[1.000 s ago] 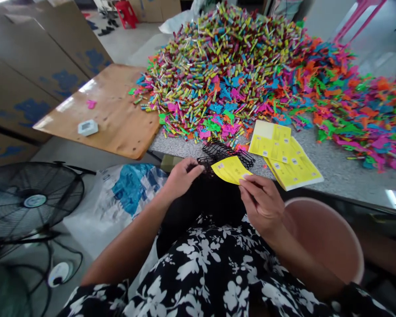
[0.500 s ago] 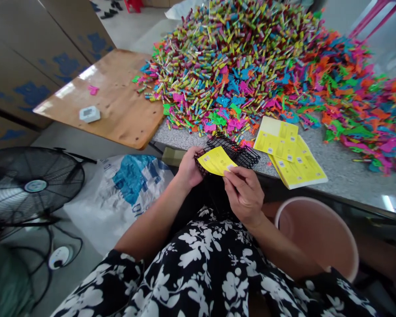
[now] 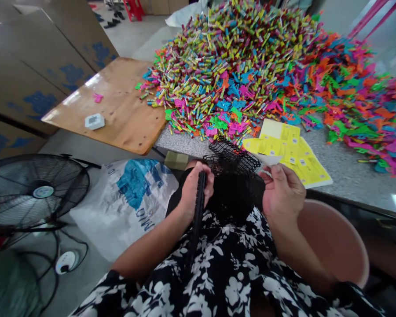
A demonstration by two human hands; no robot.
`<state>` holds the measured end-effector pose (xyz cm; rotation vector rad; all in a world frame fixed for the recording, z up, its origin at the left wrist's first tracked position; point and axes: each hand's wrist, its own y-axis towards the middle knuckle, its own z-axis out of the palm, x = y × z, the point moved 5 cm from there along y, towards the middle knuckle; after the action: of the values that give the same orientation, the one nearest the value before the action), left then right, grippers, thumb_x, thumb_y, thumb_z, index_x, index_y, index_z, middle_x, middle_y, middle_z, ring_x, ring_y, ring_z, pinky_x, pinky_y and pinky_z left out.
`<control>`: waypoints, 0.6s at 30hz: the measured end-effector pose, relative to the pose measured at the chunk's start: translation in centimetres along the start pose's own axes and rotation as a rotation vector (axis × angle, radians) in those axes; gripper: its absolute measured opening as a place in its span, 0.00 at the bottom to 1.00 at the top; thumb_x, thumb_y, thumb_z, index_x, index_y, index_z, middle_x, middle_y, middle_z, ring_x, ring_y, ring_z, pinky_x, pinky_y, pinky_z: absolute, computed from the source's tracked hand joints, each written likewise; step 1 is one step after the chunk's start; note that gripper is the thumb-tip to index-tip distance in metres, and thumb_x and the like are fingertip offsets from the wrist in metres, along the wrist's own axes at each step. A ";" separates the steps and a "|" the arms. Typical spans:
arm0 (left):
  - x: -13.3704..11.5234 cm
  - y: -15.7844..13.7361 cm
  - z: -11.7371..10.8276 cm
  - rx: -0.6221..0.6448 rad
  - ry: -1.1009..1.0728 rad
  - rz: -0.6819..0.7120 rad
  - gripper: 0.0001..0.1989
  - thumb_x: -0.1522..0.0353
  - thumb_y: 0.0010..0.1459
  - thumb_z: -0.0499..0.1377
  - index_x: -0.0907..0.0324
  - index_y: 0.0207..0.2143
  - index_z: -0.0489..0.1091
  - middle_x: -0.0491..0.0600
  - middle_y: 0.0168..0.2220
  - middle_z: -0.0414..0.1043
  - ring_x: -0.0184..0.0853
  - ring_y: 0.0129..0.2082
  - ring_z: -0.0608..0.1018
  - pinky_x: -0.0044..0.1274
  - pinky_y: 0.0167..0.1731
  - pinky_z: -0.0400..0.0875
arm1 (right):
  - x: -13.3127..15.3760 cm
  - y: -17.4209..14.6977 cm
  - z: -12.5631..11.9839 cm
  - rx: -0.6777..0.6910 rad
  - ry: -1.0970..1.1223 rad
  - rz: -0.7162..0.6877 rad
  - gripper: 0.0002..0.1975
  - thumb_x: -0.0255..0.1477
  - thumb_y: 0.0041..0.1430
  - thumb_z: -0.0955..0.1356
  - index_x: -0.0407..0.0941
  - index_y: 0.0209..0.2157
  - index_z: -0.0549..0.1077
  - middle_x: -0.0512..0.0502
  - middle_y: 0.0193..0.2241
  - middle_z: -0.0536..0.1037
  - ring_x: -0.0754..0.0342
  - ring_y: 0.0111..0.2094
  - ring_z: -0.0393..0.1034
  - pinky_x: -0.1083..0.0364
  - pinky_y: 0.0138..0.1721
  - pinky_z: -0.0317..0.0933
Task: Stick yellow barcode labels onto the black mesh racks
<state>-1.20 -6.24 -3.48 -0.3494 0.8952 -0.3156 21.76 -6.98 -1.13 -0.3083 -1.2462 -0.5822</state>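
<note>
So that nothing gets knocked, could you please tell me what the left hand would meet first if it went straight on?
The left hand would probably meet the black grids just ahead first, though the exact depth is unclear.

Your head camera faces forward and down, close above your left hand (image 3: 197,187) and right hand (image 3: 284,193), the desk (image 3: 353,177) beyond.

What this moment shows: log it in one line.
left hand: holds slim black piece | right hand: holds curled paper slip | near hands: black mesh pieces, yellow printed sheets | beyond: multicolored pile
</note>
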 end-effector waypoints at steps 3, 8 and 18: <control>0.9 -1.9 0.3 0.170 -0.180 0.084 0.29 0.38 0.58 0.61 0.55 0.37 0.69 0.42 0.30 0.69 0.23 0.15 0.61 0.19 0.14 0.56 | -1.1 -0.6 -0.3 0.016 -0.046 0.011 0.10 0.38 0.59 0.78 0.47 0.38 0.82 0.50 0.37 0.80 0.55 0.36 0.78 0.52 0.38 0.78; 0.3 -4.0 -1.7 0.281 -0.132 -0.048 0.39 0.32 0.42 0.65 0.54 0.40 0.72 0.58 0.60 0.73 0.42 0.44 0.79 0.29 0.34 0.75 | -1.1 -1.1 -0.7 0.054 -0.219 -0.132 0.11 0.40 0.61 0.77 0.46 0.36 0.83 0.48 0.38 0.81 0.53 0.38 0.77 0.50 0.38 0.79; -4.8 -4.2 -5.0 0.014 -0.128 0.026 0.20 0.60 0.52 0.58 0.53 0.48 0.74 0.52 0.68 0.71 0.51 0.64 0.76 0.41 0.56 0.77 | 1.7 -3.0 1.6 0.223 -0.452 -0.448 0.03 0.30 0.66 0.74 0.50 0.41 0.83 0.46 0.42 0.83 0.49 0.42 0.79 0.45 0.48 0.75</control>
<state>-8.48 -8.86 -1.24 -0.3411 0.7704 -0.2727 19.12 -8.96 0.69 0.0380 -1.8237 -0.7720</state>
